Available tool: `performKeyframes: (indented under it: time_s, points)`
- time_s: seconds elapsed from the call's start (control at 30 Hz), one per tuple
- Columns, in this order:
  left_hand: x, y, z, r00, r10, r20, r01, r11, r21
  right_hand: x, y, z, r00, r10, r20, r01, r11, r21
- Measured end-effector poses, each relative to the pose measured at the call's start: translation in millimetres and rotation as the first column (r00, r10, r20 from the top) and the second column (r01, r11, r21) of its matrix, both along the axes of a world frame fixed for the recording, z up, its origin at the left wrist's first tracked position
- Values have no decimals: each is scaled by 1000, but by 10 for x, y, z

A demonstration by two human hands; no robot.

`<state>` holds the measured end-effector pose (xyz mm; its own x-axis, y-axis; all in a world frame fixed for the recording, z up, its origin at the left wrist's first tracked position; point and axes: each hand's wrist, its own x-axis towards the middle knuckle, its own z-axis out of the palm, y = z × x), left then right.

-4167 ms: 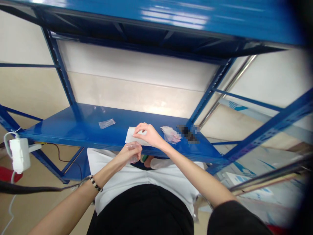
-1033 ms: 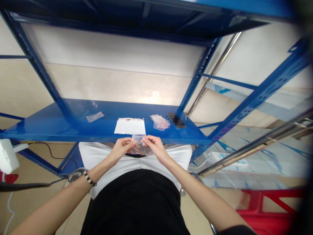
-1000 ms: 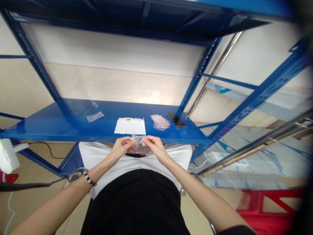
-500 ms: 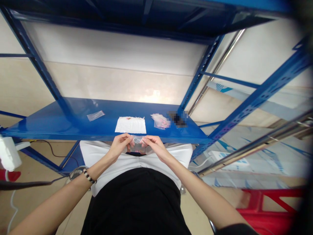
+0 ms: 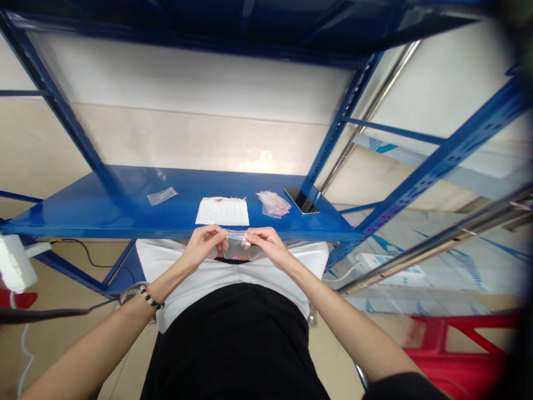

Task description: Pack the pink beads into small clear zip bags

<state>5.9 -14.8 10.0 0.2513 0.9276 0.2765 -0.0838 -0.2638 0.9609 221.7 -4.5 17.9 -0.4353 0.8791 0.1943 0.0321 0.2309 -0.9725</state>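
While the left hand [image 5: 202,244] and right hand [image 5: 268,245] pinch opposite edges of a clear plastic bag [image 5: 236,248], both closed and keeping it taut, the bag sits just below the front edge of the blue steel shelf [image 5: 166,230], pink bits [image 5: 236,257] inside. On that shelf, left to right: small clear bag [image 5: 162,196], white paper sheet [image 5: 222,211], second pink-filled bag [image 5: 273,204], phone [image 5: 302,200].

A blue steel shelving rack [image 5: 345,116] stands against a pale wall [image 5: 187,128], above a tan floor [image 5: 54,333] and a red plastic frame [image 5: 453,355].
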Motion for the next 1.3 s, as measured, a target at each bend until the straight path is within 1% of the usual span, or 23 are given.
performKeyframes:
  time_s: [0.17, 0.33, 0.47, 0.57, 0.77, 0.93, 1.1, 1.17, 1.3]
  points:
    - [-15, 7, 2, 1000, -29, -1, 29, 1000, -3, -20, -11, -35, 1000, -19, 11, 19, 1000, -11]
    - [-20, 54, -51, 999, -43, 13, 43, 998, -44, -68, -48, -59, 999, -16, 29, 18, 998, -68]
    - [4, 57, -122, 998, -58, 23, 60, 993, -106, -99, -84, -66, 1000, 14, 21, -12, 996, -90]
    - [20, 40, -145, 997, -70, 22, 73, 990, -124, -109, -94, -63, 999, 49, -11, -50, 994, -100]
    - [7, -2, -66, 995, -95, 13, 96, 989, -116, -91, -101, -37, 999, 50, -9, -50, 993, -106]
    - [-22, -26, -10, 993, -115, -23, 112, 989, -92, -68, -103, 4, 995, 102, -17, -104, 987, -120]
    - [-40, 2, -17, 993, -95, -66, 90, 993, -78, -69, -90, 15, 995, 101, 3, -100, 990, -100]
    - [-43, 7, -26, 994, -78, -72, 73, 994, -76, -82, -100, 9, 996, 91, -18, -92, 991, -102]
    - [-33, -14, -43, 994, -96, -58, 91, 992, -92, -124, -137, -15, 993, 94, -72, -104, 982, -159]
